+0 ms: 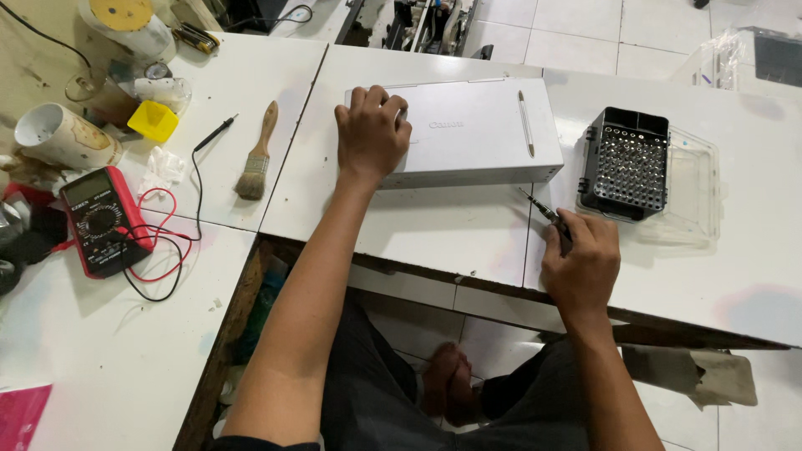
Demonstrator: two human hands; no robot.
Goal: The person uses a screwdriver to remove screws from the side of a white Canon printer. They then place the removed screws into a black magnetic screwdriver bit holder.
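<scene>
A flat white box-shaped device (480, 134) lies on the white table (434, 230) ahead of me. My left hand (370, 134) rests palm-down on its left end, fingers curled over the far edge. My right hand (582, 263) is closed around a small screwdriver (541, 209), its thin tip pointing up-left toward the device's right end and stopping just short of it.
A black screwdriver-bit holder (626, 163) stands in a clear plastic lid (697, 196) at right. A paintbrush (257, 154) lies left of the device. Further left are a red multimeter (102, 221) with leads, a yellow cup (153, 119) and a paper cup (63, 135).
</scene>
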